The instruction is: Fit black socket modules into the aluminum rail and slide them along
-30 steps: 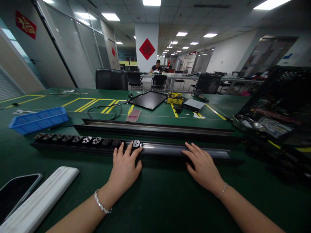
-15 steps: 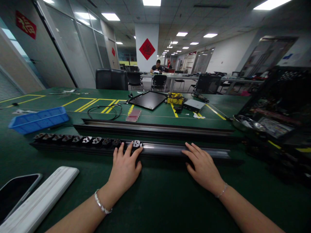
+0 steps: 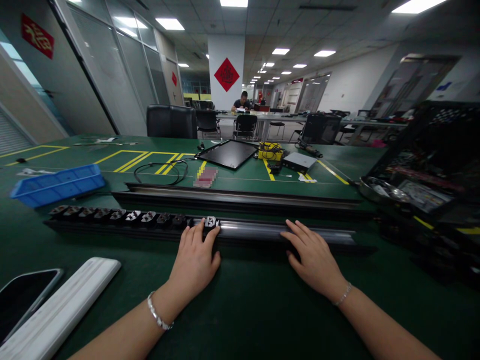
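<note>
A long black channel rail (image 3: 247,231) lies crosswise in front of me. Several black socket modules with metal contacts (image 3: 118,215) sit in a row in its left part. Apart from that row, a single grey-topped socket module (image 3: 210,221) stands in the channel. My left hand (image 3: 195,255) has its index and middle fingers at either side of this module, closed on it, with the other fingers bent over the rail. My right hand (image 3: 315,257) rests on the rail's right part, fingers stretched and spread, thumb at the near side.
Behind lies a second black rail (image 3: 240,195). A blue bin (image 3: 58,185) is at left, a phone (image 3: 26,292) and white bar (image 3: 63,310) at front left. Farther back are a black panel (image 3: 228,154) and yellow box (image 3: 270,151). A metal bowl (image 3: 386,192) sits right.
My left hand's outer fingers have drawn in closer beside the single socket module. My right hand stays where it was. The view has shifted slightly.
</note>
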A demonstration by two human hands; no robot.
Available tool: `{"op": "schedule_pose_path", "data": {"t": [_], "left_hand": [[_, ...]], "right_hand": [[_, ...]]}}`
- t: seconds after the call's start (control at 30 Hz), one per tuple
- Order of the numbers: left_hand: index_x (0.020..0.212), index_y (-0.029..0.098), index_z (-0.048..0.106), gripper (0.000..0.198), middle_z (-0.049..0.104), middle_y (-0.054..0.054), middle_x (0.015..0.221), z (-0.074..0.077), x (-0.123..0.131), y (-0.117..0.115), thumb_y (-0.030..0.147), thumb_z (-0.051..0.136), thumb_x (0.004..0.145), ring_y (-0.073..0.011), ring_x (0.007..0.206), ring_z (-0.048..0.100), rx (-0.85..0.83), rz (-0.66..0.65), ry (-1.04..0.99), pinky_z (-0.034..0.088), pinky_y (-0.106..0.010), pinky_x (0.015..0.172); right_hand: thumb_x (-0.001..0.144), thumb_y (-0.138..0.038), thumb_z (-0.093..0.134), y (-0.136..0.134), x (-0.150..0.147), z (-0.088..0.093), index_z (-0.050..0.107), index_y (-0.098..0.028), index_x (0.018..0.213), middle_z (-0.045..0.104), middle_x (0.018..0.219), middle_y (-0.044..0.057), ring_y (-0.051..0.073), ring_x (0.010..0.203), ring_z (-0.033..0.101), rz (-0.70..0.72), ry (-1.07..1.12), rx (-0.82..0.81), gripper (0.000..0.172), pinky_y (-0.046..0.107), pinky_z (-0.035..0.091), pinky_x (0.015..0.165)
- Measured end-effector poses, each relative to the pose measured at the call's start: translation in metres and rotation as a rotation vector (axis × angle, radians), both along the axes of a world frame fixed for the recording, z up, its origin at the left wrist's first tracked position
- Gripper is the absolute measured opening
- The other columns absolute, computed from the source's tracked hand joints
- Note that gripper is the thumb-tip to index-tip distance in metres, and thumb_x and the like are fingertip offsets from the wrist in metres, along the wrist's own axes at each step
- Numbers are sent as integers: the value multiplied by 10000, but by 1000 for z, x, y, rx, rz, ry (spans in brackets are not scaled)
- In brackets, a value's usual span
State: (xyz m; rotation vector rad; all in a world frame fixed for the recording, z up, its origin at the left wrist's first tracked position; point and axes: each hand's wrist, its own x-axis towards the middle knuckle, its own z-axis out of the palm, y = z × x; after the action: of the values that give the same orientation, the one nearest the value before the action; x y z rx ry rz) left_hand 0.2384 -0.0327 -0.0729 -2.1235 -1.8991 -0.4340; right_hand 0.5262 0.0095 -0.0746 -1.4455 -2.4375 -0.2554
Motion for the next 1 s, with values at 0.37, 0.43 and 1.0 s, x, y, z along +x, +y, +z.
{"op": "schedule_pose_path", "data": {"t": [0.37, 0.43, 1.0], "left_hand": [[1256, 204, 487, 499, 451, -173, 1304, -1, -1, 1, 268, 533, 763, -331, 1201, 432, 7, -15, -30, 304, -513, 1028], [1247, 206, 496, 495, 462, -166, 1298, -1, -1, 1, 263, 537, 757, -326, 1191, 442, 14, -18, -37, 309, -513, 1024], [1266, 221, 477, 491, 458, -146, 1316, 0, -1, 0, 254, 512, 778, -305, 1231, 415, -6, -19, -56, 296, -512, 1039]], "right_hand": [[797, -217, 466, 1, 0, -1, 528, -238, 1197, 419, 1402, 58, 254, 1303, 332, 10, 7, 7, 405, 477, 343, 1001], [795, -214, 467, 1, 0, -1, 528, -237, 1198, 418, 1402, 59, 255, 1302, 333, 7, 3, 6, 408, 477, 345, 998], [809, -244, 460, 0, 0, 1, 520, -242, 1215, 410, 1408, 55, 259, 1310, 323, -6, 2, -16, 410, 499, 337, 1005]]}}
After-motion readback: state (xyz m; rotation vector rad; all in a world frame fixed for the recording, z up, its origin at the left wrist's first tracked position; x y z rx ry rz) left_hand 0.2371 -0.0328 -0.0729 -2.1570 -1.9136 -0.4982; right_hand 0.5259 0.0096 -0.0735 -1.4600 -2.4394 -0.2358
